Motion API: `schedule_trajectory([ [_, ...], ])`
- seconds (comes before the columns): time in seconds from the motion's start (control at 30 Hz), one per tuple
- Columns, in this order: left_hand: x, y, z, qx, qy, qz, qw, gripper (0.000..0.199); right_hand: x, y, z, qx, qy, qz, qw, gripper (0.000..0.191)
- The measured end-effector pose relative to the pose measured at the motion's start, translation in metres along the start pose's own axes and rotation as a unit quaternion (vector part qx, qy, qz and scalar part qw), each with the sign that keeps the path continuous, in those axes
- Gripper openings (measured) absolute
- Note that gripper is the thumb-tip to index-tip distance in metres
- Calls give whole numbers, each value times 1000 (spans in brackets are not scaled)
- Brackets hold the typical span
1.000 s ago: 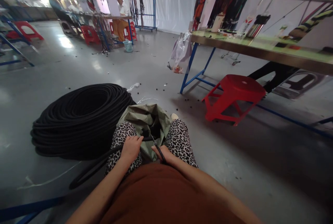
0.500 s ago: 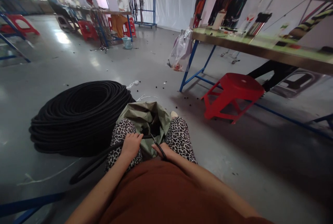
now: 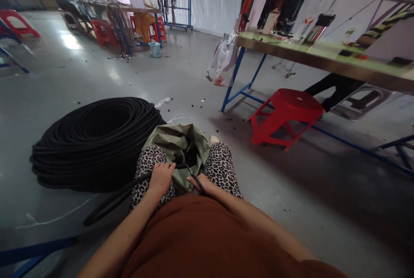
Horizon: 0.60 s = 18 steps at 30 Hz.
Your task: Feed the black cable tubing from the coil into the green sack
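Note:
Between my knees stands an open green sack [image 3: 200,140] with dark pieces inside that I cannot make out singly. My left hand [image 3: 161,177] is closed round a black cord [image 3: 140,179], whose end reaches over the sack. A loop of that cord hangs to the left of my leg. Closed on the black handles of a pair of scissors [image 3: 198,183], my right hand [image 3: 205,182] rests just right of the cord's end. The scissors' blades point up toward the cord; whether they touch it is hard to see. A large coil of black cord [image 3: 64,157] lies on the floor at left.
A red stool [image 3: 291,101] stands at right by a green-topped table [image 3: 291,49], where another person's striped sleeve [image 3: 384,28] shows. A plastic bag [image 3: 223,60] hangs off the table's corner. People sit at benches far left, near a blue bucket [image 3: 155,49]. Small black bits dot the floor.
The whole view has shifted slightly, so everything sits a little further left and up. Both hands keep their hold on the cord and the scissors.

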State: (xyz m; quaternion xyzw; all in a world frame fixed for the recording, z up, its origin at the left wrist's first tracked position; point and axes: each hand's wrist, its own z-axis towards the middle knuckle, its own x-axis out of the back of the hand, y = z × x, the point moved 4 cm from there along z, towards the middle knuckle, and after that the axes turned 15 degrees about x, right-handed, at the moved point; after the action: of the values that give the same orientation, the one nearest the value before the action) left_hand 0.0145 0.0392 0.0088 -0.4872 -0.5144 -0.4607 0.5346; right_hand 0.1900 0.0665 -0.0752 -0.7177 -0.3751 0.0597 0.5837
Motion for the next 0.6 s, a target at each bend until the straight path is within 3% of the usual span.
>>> schedule_trajectory([
  [0.1, 0, -1, 1, 7, -5, 8, 1000, 44, 2, -3, -3, -45, 1, 1, 999, 50],
  [0.27, -2, -3, 2, 18, 8, -11, 1000, 41, -3, 1, -8, -134, 20, 166, 977, 50],
  [0.43, -1, -4, 3, 31, 11, -19, 999, 41, -10, 5, -10, -138, 0, 277, 951, 53],
  [0.6, 3, -2, 3, 27, 11, -33, 999, 40, -15, 11, -8, -101, -19, 311, 945, 51],
])
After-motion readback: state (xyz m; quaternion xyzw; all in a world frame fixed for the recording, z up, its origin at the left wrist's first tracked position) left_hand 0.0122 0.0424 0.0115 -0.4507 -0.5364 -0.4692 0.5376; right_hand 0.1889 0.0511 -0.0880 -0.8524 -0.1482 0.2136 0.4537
